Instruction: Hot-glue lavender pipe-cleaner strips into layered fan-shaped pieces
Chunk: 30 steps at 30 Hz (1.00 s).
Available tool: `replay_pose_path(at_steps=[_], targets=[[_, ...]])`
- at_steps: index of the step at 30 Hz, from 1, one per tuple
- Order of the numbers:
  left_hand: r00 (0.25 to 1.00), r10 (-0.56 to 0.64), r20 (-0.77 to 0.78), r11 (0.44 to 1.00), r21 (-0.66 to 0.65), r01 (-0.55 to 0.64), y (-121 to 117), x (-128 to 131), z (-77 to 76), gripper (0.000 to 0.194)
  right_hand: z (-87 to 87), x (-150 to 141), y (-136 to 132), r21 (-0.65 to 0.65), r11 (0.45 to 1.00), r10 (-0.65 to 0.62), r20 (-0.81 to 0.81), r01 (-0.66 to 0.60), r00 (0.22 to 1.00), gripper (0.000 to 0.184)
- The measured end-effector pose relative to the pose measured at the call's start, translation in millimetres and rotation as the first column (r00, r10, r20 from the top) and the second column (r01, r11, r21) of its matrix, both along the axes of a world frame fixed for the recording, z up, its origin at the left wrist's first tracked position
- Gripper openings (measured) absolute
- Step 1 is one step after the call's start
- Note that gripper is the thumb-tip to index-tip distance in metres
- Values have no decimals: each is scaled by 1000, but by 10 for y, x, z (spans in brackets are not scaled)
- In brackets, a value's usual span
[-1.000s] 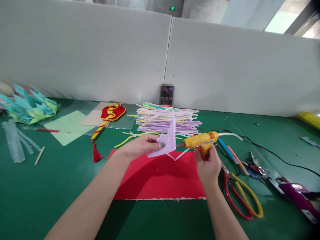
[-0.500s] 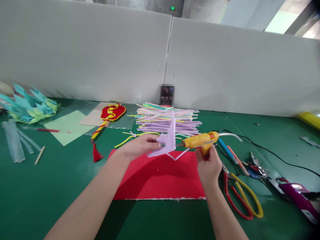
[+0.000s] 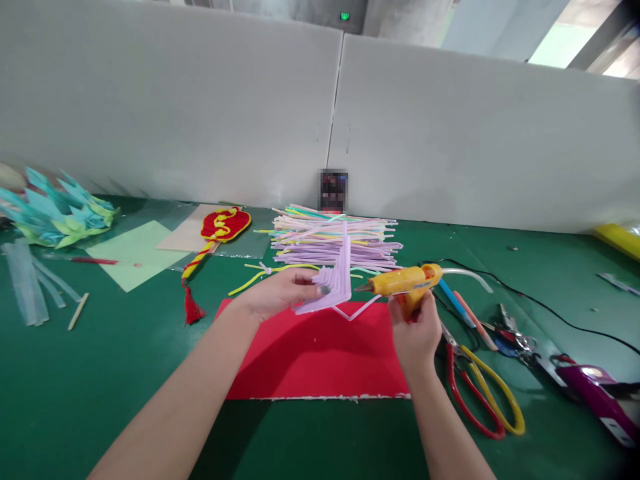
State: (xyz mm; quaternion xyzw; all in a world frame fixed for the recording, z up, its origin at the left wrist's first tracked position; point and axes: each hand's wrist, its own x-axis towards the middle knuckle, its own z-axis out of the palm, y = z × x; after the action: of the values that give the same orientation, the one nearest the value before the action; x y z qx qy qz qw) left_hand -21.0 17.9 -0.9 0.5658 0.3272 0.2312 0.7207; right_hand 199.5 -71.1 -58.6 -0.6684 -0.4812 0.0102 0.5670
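Note:
My left hand [image 3: 285,292] pinches a lilac piece [image 3: 341,277] made of nested, bent pipe cleaners, held up above a red sheet [image 3: 320,360]. In my right hand [image 3: 416,330] is a yellow hot glue gun [image 3: 407,281], gripped by its handle, with a clear glue stick [image 3: 470,273] coming out of its back. The metal nozzle points left at the corner of the lilac piece, a small gap away. A separate bent lilac pipe cleaner [image 3: 353,316] shows below the nozzle, over the red sheet.
Behind my hands lies a pile of pastel pipe cleaners [image 3: 335,237]. Red-and-yellow-handled scissors [image 3: 480,387], keys [image 3: 523,341] and a purple tool [image 3: 595,393] lie at the right, with a black cord [image 3: 555,315]. A red fan ornament [image 3: 225,225] and green paper [image 3: 137,253] are at the left.
The glue gun has drawn back slightly to the right, so its nozzle has come away from the lilac piece. My left hand keeps its place.

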Motion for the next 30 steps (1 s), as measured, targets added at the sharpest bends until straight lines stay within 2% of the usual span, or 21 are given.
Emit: replay_pose_path(at_steps=[8, 20, 30], targets=[[999, 7, -42, 1000, 29, -6, 21, -20, -17, 26, -89, 64, 15, 19, 1000, 17, -15, -17, 1000, 19], [999, 4, -34, 999, 33, -3, 11, -14, -2, 26, -59, 46, 8, 2, 999, 34, 25, -34, 999, 18], [1000, -17, -8, 1000, 21, 17, 7, 6, 8, 24, 36, -44, 8, 17, 1000, -9, 13, 9, 1000, 34]])
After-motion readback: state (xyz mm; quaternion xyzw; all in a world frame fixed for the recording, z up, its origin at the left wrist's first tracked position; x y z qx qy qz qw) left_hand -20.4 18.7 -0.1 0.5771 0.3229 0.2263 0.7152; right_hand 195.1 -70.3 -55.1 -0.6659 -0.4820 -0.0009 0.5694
